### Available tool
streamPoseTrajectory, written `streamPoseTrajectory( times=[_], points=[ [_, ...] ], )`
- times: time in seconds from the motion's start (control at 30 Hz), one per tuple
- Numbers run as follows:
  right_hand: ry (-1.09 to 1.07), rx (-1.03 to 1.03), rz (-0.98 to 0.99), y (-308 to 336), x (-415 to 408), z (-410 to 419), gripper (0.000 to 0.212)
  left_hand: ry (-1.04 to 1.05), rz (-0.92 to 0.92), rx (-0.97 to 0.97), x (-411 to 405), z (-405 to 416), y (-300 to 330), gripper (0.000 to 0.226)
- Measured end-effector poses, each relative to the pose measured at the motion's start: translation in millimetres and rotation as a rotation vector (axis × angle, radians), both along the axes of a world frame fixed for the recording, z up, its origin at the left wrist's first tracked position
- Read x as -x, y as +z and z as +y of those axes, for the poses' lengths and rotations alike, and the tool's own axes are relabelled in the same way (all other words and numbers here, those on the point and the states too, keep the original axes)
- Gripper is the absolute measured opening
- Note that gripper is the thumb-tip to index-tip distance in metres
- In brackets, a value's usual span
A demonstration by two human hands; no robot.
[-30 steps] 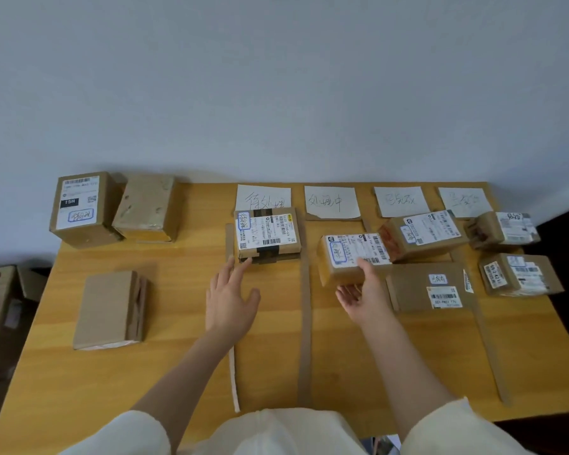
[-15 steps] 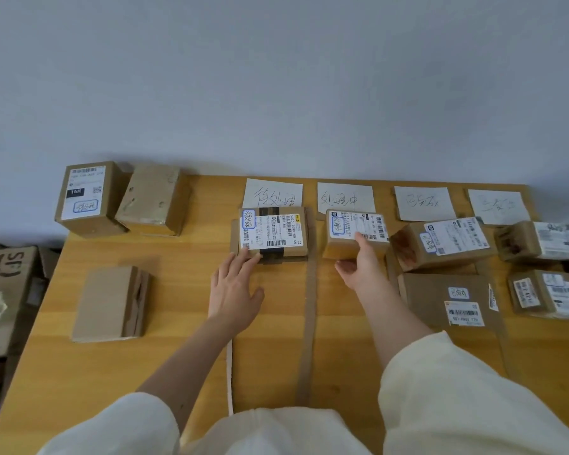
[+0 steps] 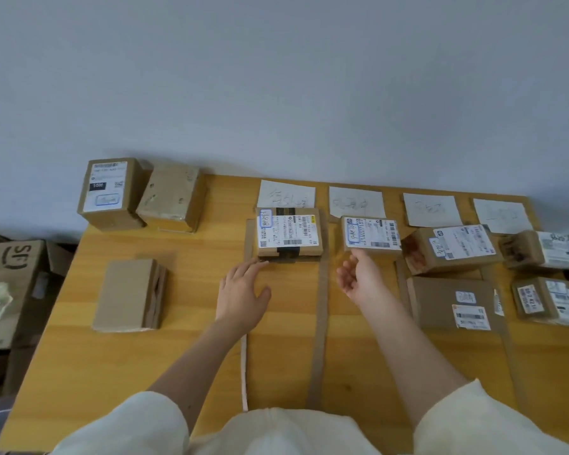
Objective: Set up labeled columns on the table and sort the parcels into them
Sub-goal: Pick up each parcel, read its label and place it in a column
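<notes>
Several white paper labels, such as the first label [image 3: 286, 193] and second label [image 3: 357, 201], head columns split by cardboard strips [image 3: 319, 323] on the wooden table [image 3: 191, 356]. A labeled parcel [image 3: 288, 231] lies in the first column, and my left hand [image 3: 242, 292] lies flat just below it with straight fingers. A second parcel [image 3: 372, 236] sits under the second label; my right hand [image 3: 358, 279] is relaxed, fingertips at its near edge. More parcels [image 3: 450, 249] fill the right columns.
Three unsorted boxes stand on the table's left: a labeled box [image 3: 107, 192], a plain box [image 3: 171, 200] and a flat carton [image 3: 128, 295]. Open cardboard boxes [image 3: 10, 274] sit on the floor to the left. A wall runs behind the table.
My right hand pushed the second parcel up the second column to its label, then drew back slightly from it. My left hand stayed below the first parcel.
</notes>
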State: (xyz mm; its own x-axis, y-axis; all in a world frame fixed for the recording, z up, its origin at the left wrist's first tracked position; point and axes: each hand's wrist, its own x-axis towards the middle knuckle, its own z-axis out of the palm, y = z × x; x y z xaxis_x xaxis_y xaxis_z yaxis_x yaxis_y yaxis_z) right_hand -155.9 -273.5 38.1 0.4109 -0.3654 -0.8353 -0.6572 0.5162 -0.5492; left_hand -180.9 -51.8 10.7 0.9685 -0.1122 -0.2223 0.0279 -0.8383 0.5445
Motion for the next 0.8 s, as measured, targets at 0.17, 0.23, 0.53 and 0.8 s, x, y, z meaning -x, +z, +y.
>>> streamPoseTrajectory(
  times=[0.17,0.23,0.53,0.8],
  points=[
    [0.345,0.038,-0.132,17.9,15.0,76.8,0.015,0.309,-0.029,0.181,20.2,42.5,8.7,0.033],
    [0.546,0.043,-0.144,17.3,19.1,111.2,0.017,0.419,-0.063,0.195,29.3,65.9,6.9,0.029],
    [1.088,0.074,-0.128,-3.6,28.3,241.2,0.015,0.857,-0.188,0.222,60.9,173.2,-11.3,0.038],
    [1.159,0.227,-0.129,-17.0,34.5,294.9,0.047,0.930,-0.008,0.347,68.9,203.2,-22.8,0.041]
  ],
)
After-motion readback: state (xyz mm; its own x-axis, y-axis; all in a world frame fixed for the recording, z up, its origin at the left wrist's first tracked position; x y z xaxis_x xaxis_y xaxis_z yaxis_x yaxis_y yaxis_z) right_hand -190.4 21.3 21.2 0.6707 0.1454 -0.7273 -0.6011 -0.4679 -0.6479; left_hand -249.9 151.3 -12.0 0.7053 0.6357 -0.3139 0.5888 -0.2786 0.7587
